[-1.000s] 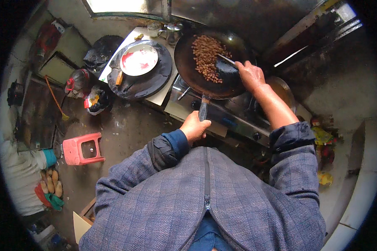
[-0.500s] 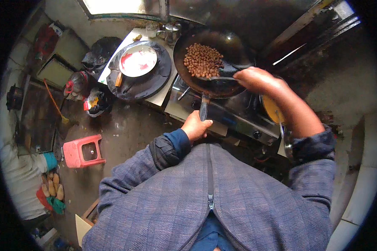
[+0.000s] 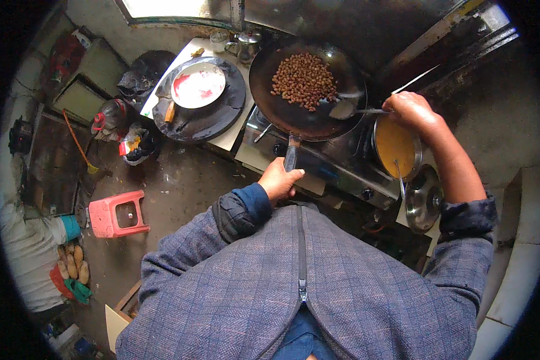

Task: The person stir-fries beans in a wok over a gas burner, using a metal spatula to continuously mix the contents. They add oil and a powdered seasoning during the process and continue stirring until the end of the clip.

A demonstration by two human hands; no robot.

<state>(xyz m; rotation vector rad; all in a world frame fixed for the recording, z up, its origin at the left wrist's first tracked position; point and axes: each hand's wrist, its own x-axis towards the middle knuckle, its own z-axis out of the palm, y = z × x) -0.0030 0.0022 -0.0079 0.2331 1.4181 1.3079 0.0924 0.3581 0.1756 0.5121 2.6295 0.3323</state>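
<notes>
My left hand (image 3: 278, 181) is closed round the handle (image 3: 291, 155) of a dark wok (image 3: 282, 120), which sits on the gas stove. Small roundish brown pieces, like peanuts or beans (image 3: 305, 81), lie heaped in the middle and far part of the wok. With my right hand (image 3: 411, 111) I grip the handle of a wok spatula (image 3: 342, 110). Its broad head rests inside the wok on the right, just beside the heap. My right forearm passes over the right side of the stove, and the hand partly covers the rim of a pot there.
To the right, a pot of yellow liquid (image 3: 396, 147) holds a long-handled utensil, with a metal lid (image 3: 424, 201) close by. A round dark board (image 3: 234, 120) carries a white bowl (image 3: 198, 87) and a wooden-handled knife (image 3: 170, 112). A pink stool (image 3: 105, 219) stands on the left floor.
My right hand has moved right, drawing the spatula from the heap's near edge to the wok's right side. The brown pieces have shifted right. My left hand stays on the handle.
</notes>
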